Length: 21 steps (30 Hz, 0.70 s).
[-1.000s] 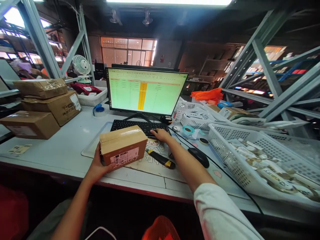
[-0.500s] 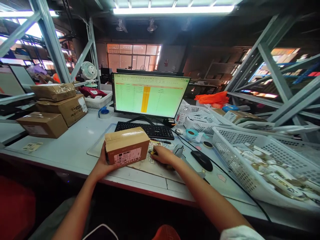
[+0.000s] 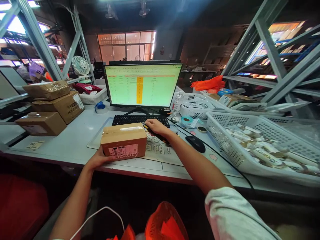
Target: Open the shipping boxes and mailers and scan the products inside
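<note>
A taped cardboard box [image 3: 124,137] with a white shipping label on its near side stands at the desk's front edge. My left hand [image 3: 98,159] grips its lower left corner, thumb along the bottom of the labelled side. Just right of the box's top edge, my right hand [image 3: 157,127] is closed around a utility knife [image 3: 161,137] with a dark handle and yellow parts. The knife's front end is close to the box's upper right corner; whether it touches is unclear. Behind the box are a black keyboard [image 3: 120,119] and a lit monitor [image 3: 143,85].
A black mouse [image 3: 195,143] and tape rolls [image 3: 187,120] lie to the right. Beyond them stands a white basket [image 3: 225,143] of small packets. Several cardboard boxes [image 3: 41,123] are stacked at the left. A cable [image 3: 225,162] crosses the desk's right side.
My right hand has risen and moved away from me, from beside the box's lower right to its upper right edge, bringing the knife along. The left hand keeps hold of the box. The view has shifted.
</note>
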Tool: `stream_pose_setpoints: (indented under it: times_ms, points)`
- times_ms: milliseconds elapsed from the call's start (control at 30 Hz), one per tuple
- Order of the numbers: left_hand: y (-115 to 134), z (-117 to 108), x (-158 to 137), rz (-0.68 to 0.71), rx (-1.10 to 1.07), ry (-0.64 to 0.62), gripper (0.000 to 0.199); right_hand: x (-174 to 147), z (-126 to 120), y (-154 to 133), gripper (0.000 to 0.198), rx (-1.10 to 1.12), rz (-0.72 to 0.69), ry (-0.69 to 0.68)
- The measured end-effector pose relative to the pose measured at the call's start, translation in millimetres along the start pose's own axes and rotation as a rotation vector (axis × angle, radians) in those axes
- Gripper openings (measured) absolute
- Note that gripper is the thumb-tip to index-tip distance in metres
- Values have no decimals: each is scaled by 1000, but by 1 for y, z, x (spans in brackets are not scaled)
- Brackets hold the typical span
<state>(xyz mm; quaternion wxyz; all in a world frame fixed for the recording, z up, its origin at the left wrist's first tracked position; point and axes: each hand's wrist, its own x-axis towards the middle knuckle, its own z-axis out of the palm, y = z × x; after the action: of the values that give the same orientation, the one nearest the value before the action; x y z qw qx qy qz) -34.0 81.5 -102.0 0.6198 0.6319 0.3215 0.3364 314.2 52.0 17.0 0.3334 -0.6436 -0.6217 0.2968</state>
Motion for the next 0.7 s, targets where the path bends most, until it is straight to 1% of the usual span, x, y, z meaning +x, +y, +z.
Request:
stream_pose_setpoints:
  times_ms: [200,333,500,600,700]
  points:
    - [7,8,-2,-8,-12,52,95,-2,0,0,29,-69,-7,-8]
    - [4,8,-1,0,-20,82,95,-9,0,-5,30,-101,-32,-41]
    - [-6,5,1,85,-9,103,99,-29,-1,-16,31,-234,-78,-41]
    - [-11,3,1,126,39,139,98,-44,-3,-19,31,-246,-91,-100]
    - [-14,4,1,152,80,145,99,-59,-7,-16,33,-240,-119,-168]
